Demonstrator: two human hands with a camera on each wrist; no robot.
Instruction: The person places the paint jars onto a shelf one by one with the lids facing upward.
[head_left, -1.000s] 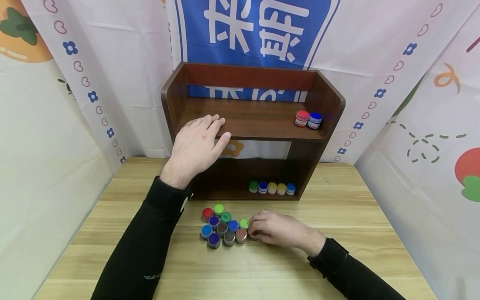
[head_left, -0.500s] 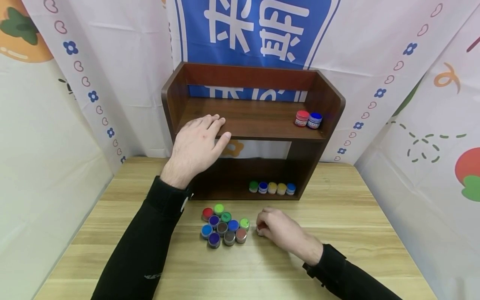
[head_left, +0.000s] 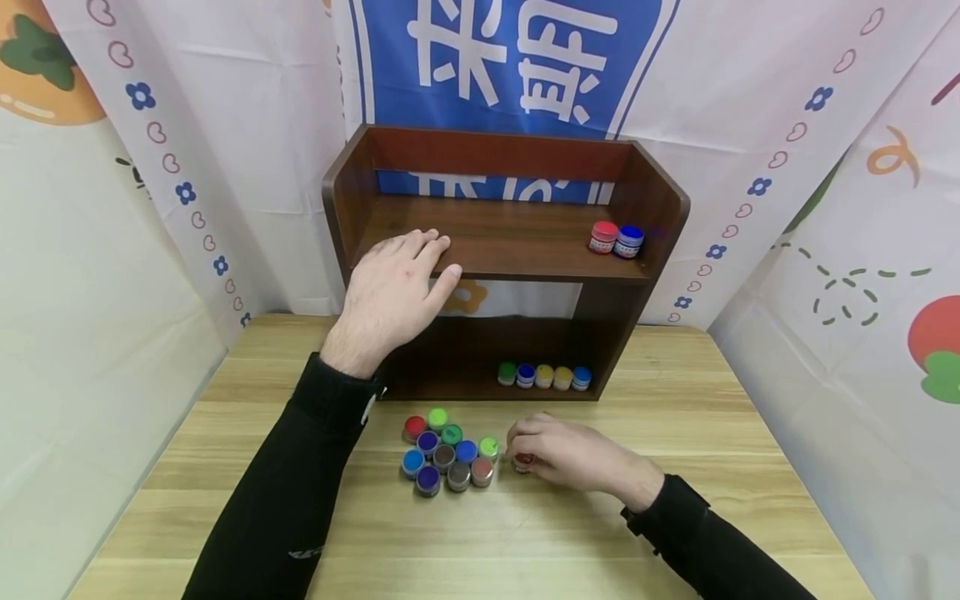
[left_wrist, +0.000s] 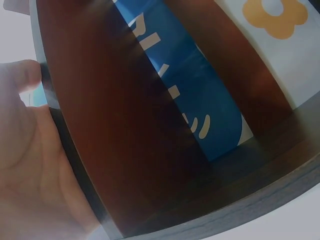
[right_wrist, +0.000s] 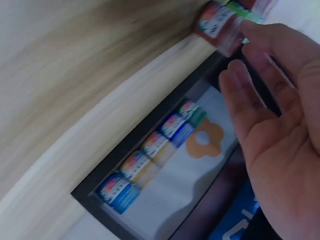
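Observation:
My left hand (head_left: 397,287) rests flat over the front left edge of the upper shelf (head_left: 517,242) of a dark brown wooden rack, fingers straight and thumb apart. In the left wrist view, the palm side of this hand (left_wrist: 45,165) lies along the board's edge. On the table, my right hand (head_left: 566,450) is bent loosely over a small paint jar with a red lid (head_left: 523,460). The right wrist view shows a gap between the fingers (right_wrist: 237,75) and the jar (right_wrist: 217,25). A cluster of paint jars (head_left: 444,456) with variously coloured lids stands just left of it.
Several paint jars (head_left: 544,377) in green, blue and yellow line the lower shelf at right. A red jar (head_left: 603,237) and a blue jar (head_left: 629,242) stand on the upper shelf's right end. A printed cloth (head_left: 285,167) hangs behind the rack.
The right hand moved the red-lidded jar slightly right, away from the cluster, and its fingers have since loosened so the lid shows. The left hand has stayed where it was.

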